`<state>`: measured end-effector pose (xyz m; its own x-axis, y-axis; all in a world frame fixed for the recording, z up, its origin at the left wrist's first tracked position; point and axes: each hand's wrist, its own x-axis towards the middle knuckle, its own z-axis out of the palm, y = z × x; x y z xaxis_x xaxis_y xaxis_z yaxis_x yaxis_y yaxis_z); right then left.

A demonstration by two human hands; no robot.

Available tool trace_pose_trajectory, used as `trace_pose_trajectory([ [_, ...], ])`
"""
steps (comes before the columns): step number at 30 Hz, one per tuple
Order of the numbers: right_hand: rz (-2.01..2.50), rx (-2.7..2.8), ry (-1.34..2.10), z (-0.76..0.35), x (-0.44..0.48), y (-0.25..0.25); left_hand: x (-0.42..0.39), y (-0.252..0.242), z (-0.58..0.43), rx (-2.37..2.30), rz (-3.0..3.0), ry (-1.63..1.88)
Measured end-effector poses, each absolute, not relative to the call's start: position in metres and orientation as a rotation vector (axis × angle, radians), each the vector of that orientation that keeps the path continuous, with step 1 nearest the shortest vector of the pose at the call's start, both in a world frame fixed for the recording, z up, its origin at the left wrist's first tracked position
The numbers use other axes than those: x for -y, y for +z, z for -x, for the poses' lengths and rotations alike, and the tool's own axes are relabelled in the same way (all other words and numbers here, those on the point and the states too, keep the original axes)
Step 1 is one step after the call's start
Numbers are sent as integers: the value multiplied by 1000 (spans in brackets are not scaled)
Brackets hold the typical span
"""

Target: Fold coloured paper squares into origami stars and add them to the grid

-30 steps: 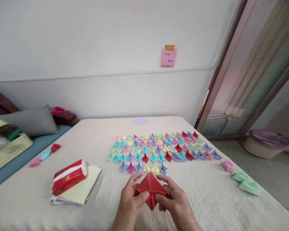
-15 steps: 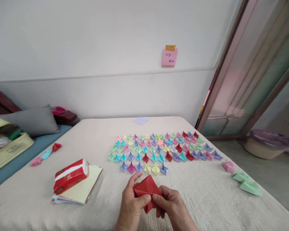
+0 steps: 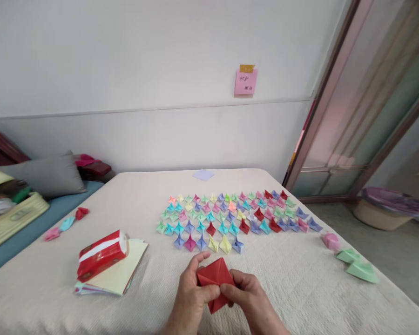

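Note:
A red folded origami paper (image 3: 216, 272), roughly diamond-shaped with creases meeting near its middle, is held above the near part of the covered table. My left hand (image 3: 192, 291) grips its left side, thumb pressed on the front and index finger raised along the upper left edge. On the right side, my right hand (image 3: 246, 291) pinches it with the thumb on the front; the other fingers are partly hidden behind the paper. Just beyond both hands, rows of small folded paper pieces (image 3: 211, 228) in many colours stand on the cloth.
A red tissue pack (image 3: 103, 255) lies on a stack of coloured paper sheets (image 3: 125, 274) at left. Small folded pieces (image 3: 67, 224) lie farther left. Pink and green folded papers (image 3: 362, 271) sit near the right edge. A lavender sheet (image 3: 203, 175) rests at the back.
The red paper has turned slightly and shifted a little right and down. Both hands keep their hold, and the right hand's lower fingers have drawn in behind it.

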<state>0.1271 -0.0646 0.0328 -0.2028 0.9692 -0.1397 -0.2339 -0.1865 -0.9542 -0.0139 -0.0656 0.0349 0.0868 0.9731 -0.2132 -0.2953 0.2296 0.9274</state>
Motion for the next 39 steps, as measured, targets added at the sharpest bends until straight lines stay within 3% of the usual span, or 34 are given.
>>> trace_pose_trajectory([
  [23, 1125, 961, 1398, -131, 60, 15, 68, 19, 3, -932, -740, 1217],
  [33, 949, 800, 1614, -125, 64, 27, 69, 17, 0, -933, -894, 1217],
  [39, 978, 830, 1495, -139, 63, 36, 67, 43, 12, -929, -810, 1180],
])
